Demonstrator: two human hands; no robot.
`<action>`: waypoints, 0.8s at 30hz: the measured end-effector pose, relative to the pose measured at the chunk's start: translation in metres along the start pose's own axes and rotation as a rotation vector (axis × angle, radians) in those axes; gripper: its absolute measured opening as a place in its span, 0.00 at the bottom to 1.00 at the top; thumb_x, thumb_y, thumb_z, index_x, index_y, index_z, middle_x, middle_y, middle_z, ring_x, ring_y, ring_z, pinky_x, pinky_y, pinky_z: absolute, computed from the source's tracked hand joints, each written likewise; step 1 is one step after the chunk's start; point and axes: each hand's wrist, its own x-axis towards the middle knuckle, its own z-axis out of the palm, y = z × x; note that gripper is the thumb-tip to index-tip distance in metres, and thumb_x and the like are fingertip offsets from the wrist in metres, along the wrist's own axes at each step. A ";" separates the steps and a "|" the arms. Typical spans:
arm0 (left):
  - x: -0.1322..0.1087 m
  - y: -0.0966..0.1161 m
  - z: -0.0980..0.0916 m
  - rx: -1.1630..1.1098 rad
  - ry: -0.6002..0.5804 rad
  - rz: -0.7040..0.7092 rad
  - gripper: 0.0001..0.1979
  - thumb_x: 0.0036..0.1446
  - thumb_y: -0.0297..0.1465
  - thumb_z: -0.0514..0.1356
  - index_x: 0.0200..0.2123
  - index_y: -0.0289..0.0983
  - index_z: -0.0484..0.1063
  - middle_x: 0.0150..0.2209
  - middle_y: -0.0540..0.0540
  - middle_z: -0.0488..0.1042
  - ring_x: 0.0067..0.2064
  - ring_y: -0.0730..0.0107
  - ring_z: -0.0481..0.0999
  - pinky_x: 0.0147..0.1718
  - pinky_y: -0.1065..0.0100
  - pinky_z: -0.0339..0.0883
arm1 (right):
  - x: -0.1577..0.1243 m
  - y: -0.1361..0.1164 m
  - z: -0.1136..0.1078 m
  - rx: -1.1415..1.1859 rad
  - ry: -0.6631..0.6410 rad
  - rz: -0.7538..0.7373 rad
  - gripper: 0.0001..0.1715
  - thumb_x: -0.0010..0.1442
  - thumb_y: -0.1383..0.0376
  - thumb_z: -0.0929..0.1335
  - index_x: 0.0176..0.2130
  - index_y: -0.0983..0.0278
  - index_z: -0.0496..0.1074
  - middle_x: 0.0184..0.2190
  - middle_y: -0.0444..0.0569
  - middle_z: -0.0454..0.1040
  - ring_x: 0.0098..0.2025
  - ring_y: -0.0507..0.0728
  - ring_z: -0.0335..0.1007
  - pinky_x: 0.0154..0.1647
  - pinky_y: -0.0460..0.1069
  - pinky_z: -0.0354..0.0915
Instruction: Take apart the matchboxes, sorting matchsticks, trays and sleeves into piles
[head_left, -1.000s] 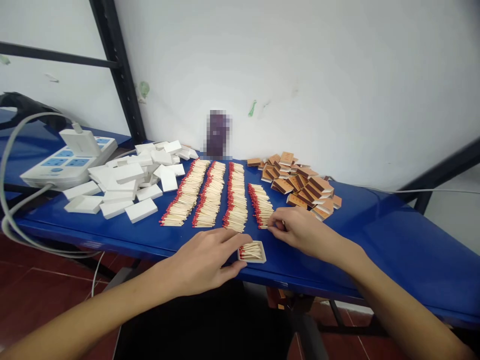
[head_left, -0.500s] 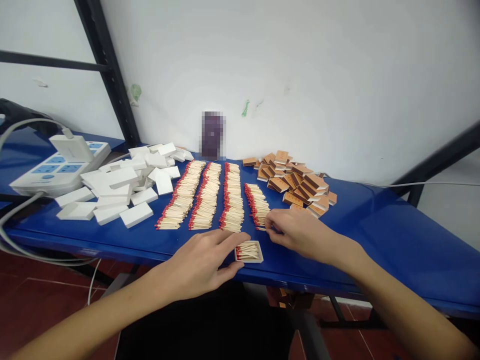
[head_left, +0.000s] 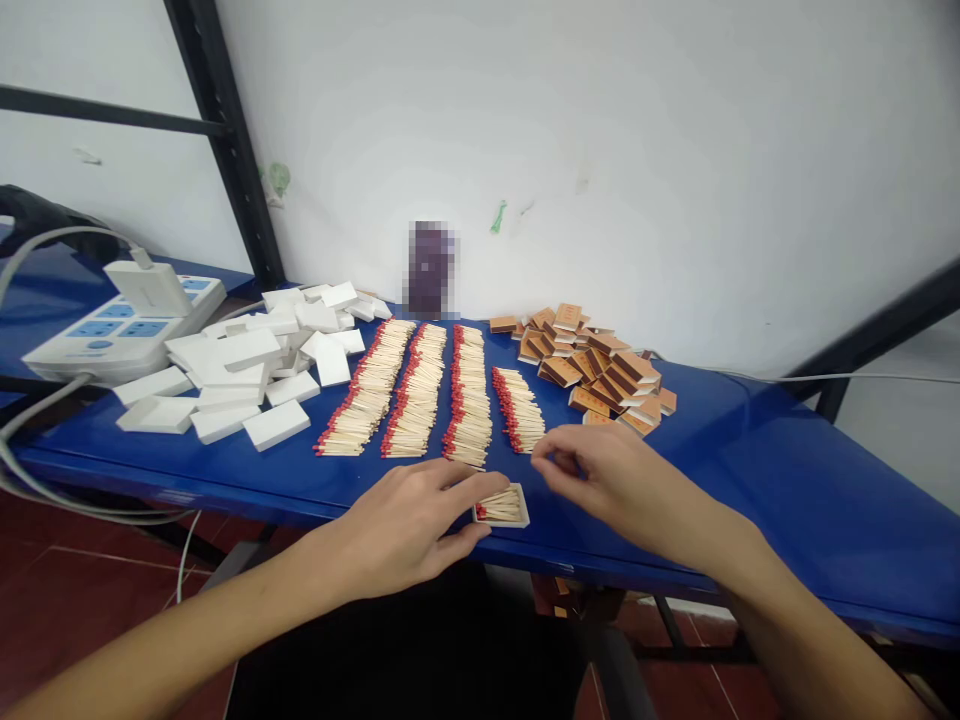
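A small white matchbox tray (head_left: 526,520) lies at the table's front edge, partly filled with matches (head_left: 504,504). My left hand (head_left: 412,520) grips its left end, thumb at the front side and fingers over the far side. Just right of the tray, my right hand (head_left: 600,470) hovers with thumb and fingers pinched together. Whatever may be between those fingertips is hidden. The near end of a short row of red-tipped matches (head_left: 520,410) is close to these fingertips. Left of it lie three longer rows, including the middle one (head_left: 416,390).
White empty trays (head_left: 277,425) are heaped on the left, near a power strip (head_left: 112,335) with a plugged-in charger and cables. Brown matchbox sleeves (head_left: 600,370) form a pile at the back right. A pixelated upright object (head_left: 431,270) leans at the wall.
My right hand has drawn back slightly from the short row, whose nearest matches no longer show there. My left hand stays on the tray. The view has shifted slightly.
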 end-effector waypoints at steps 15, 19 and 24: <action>0.000 -0.001 0.001 -0.001 0.003 0.008 0.13 0.68 0.34 0.54 0.53 0.40 0.70 0.47 0.44 0.77 0.45 0.62 0.79 0.42 0.61 0.75 | 0.011 0.026 0.013 -0.239 -0.032 0.062 0.13 0.66 0.64 0.64 0.39 0.62 0.78 0.29 0.47 0.73 0.29 0.53 0.66 0.31 0.48 0.54; -0.001 -0.001 0.001 -0.012 -0.003 0.006 0.13 0.68 0.34 0.55 0.53 0.39 0.70 0.47 0.43 0.77 0.45 0.62 0.79 0.43 0.62 0.75 | 0.013 0.025 0.012 -0.222 -0.022 0.095 0.12 0.65 0.65 0.64 0.39 0.62 0.78 0.27 0.47 0.74 0.28 0.53 0.66 0.30 0.47 0.54; -0.001 -0.003 0.002 -0.009 0.006 0.015 0.13 0.68 0.35 0.55 0.53 0.39 0.69 0.48 0.43 0.77 0.45 0.62 0.79 0.43 0.61 0.75 | 0.015 0.024 0.013 -0.222 -0.032 0.100 0.12 0.64 0.65 0.65 0.40 0.61 0.79 0.26 0.46 0.73 0.28 0.53 0.66 0.30 0.47 0.54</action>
